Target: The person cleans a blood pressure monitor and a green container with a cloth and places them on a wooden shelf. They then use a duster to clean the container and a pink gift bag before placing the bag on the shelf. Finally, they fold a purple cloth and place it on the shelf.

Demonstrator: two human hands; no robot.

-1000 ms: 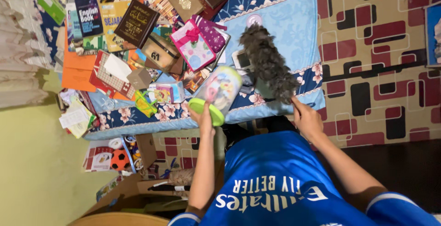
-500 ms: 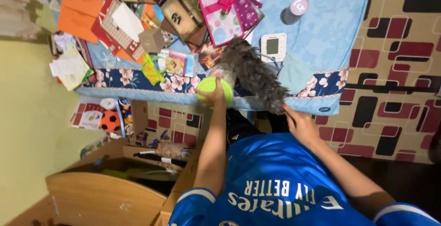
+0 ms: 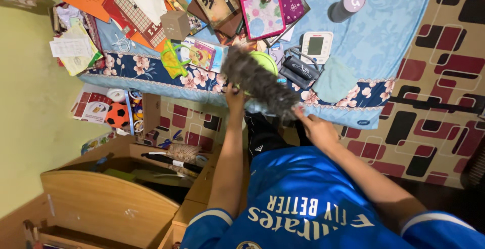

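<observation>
Lying across the green-lidded container at the near edge of the blue floral bedspread, the grey feather duster now covers most of it, whereas half a second ago the lid stood clear of the feathers. The left hand is curled shut around the container from below, and the right hand is closed on the duster's handle end. Just beyond sit a white blood pressure monitor and a grey cloth.
</observation>
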